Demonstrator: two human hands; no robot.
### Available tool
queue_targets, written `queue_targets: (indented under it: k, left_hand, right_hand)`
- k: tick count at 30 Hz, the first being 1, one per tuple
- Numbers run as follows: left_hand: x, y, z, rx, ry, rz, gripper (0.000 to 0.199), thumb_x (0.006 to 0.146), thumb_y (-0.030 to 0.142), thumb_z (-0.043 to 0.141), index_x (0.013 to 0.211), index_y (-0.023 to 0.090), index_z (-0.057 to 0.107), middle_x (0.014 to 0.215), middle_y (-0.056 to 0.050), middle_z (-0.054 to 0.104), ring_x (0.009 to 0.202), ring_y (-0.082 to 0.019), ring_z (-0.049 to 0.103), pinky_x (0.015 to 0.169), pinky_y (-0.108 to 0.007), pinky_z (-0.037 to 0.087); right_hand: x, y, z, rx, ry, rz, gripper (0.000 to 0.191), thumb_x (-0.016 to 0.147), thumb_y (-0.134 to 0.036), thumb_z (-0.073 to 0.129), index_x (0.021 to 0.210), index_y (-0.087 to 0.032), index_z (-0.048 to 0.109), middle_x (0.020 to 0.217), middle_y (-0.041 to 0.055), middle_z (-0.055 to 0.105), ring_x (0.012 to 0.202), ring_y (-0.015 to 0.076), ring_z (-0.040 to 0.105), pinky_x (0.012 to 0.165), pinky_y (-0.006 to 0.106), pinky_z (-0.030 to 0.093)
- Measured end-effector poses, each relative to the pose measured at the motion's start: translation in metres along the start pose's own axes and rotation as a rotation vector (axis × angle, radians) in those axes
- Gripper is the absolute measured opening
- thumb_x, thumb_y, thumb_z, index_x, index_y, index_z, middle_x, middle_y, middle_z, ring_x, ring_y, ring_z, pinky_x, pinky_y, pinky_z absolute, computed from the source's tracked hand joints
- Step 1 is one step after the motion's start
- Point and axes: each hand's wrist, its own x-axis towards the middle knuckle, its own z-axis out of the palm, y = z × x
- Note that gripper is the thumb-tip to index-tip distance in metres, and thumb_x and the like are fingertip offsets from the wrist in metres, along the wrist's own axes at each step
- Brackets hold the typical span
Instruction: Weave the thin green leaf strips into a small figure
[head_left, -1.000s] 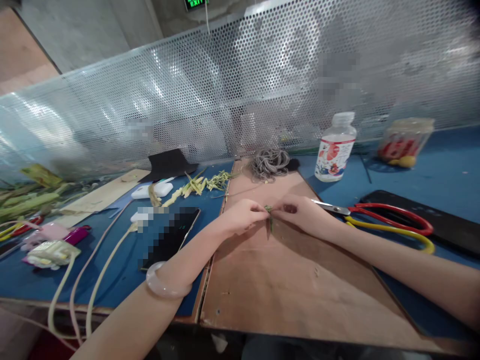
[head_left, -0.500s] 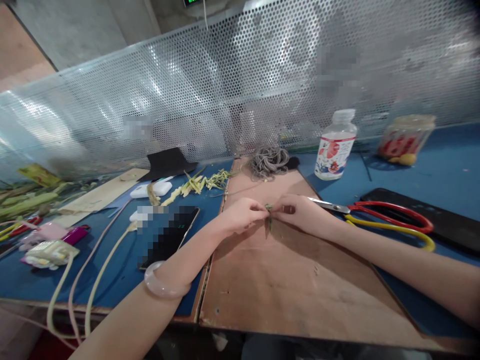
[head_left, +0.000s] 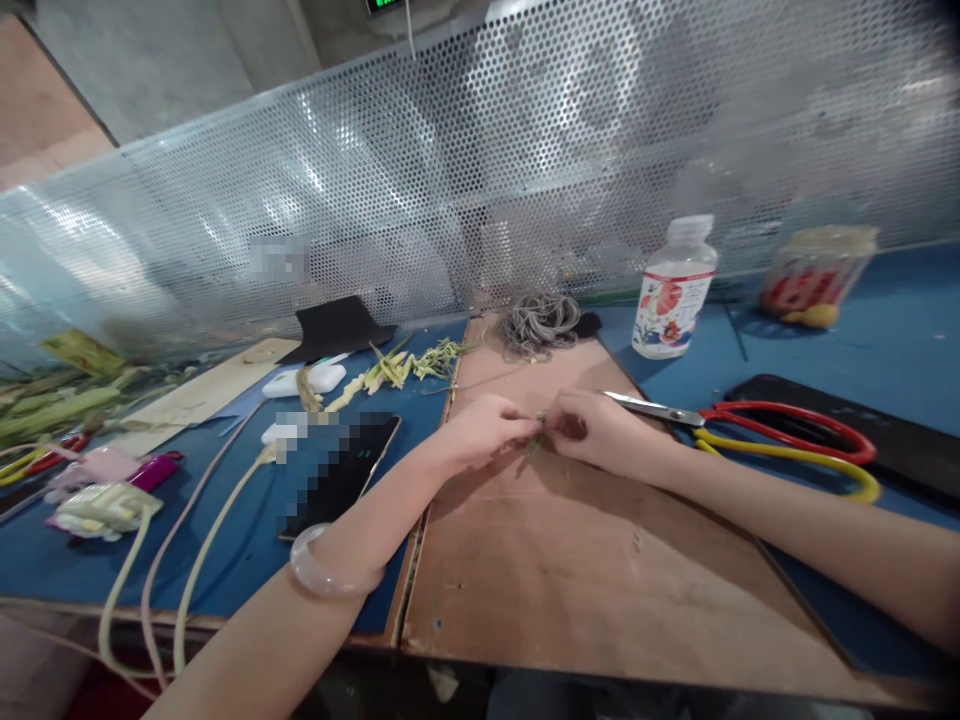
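Over the brown wooden board (head_left: 525,570), my left hand (head_left: 495,430) and my right hand (head_left: 596,432) meet with fingertips pinched together. Between them is a small green sprig-like piece (head_left: 533,446), mostly covered by the fingers; its exact kind is too small to make out. Both hands are closed on it, thumbs and forefingers nearly touching. Just beyond the right hand lie open-bladed scissors (head_left: 787,420) with one red and one yellow handle. A tangled bundle of grey cord (head_left: 541,325) rests behind the hands on the board.
A labelled bottle (head_left: 675,295) and a jar (head_left: 817,280) stand at the back right, before a perforated metal screen (head_left: 420,180). On the left lie a phone (head_left: 360,470), white and cream cables (head_left: 202,540), pale green plaited pieces (head_left: 394,370) and a black sheet (head_left: 341,325).
The right fingers have curled tighter and turned slightly at the green piece, whose hanging end now slants to the left. The left hand has hardly moved.
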Motion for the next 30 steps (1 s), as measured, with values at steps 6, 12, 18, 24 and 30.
queue_targets:
  k: [6, 12, 18, 24, 30]
  left_hand:
    - [-0.001, 0.006, 0.001, -0.086, 0.028, -0.028, 0.029, 0.072, 0.037, 0.051, 0.071, 0.01, 0.061, 0.068, -0.003, 0.057, 0.056, -0.007, 0.046, 0.045, -0.018, 0.03]
    - [-0.007, 0.01, 0.001, -0.096, -0.002, 0.018, 0.029, 0.075, 0.037, 0.05, 0.081, 0.013, 0.064, 0.08, -0.005, 0.062, 0.061, -0.007, 0.049, 0.049, -0.018, 0.032]
    - [-0.009, 0.011, 0.0, 0.018, 0.166, 0.109, 0.023, 0.076, 0.034, 0.051, 0.085, 0.015, 0.061, 0.075, -0.002, 0.062, 0.06, -0.008, 0.05, 0.051, -0.019, 0.034]
    - [-0.012, 0.02, -0.002, 0.12, 0.18, 0.175, 0.019, 0.074, 0.023, 0.056, 0.089, 0.016, 0.065, 0.082, -0.002, 0.065, 0.068, -0.01, 0.053, 0.062, -0.021, 0.039]
    - [-0.009, 0.018, 0.0, 0.092, 0.113, 0.143, 0.02, 0.074, 0.025, 0.057, 0.089, 0.014, 0.066, 0.087, -0.005, 0.067, 0.073, -0.013, 0.058, 0.067, -0.024, 0.043]
  right_hand:
    - [0.0, -0.002, -0.002, 0.056, -0.009, 0.043, 0.004, 0.07, -0.015, 0.05, 0.069, -0.018, 0.053, 0.065, -0.0014, 0.052, 0.057, 0.0109, 0.047, 0.052, 0.022, 0.035]
    - [-0.001, -0.005, -0.005, 0.086, -0.001, 0.052, 0.006, 0.068, -0.013, 0.05, 0.068, -0.018, 0.051, 0.065, -0.0019, 0.05, 0.057, 0.0107, 0.045, 0.052, 0.022, 0.035]
    - [-0.003, -0.007, -0.011, 0.137, 0.064, 0.011, 0.007, 0.07, -0.012, 0.05, 0.071, -0.018, 0.052, 0.068, -0.0008, 0.049, 0.057, 0.01, 0.043, 0.053, 0.022, 0.036]
    - [-0.003, -0.008, -0.013, 0.143, 0.062, -0.006, 0.005, 0.072, -0.013, 0.051, 0.072, -0.018, 0.053, 0.068, -0.0009, 0.048, 0.057, 0.0099, 0.043, 0.054, 0.022, 0.037]
    - [-0.004, -0.011, -0.014, 0.122, 0.059, 0.012, 0.003, 0.073, -0.015, 0.053, 0.071, -0.018, 0.054, 0.068, -0.0008, 0.049, 0.058, 0.0103, 0.045, 0.054, 0.023, 0.037]
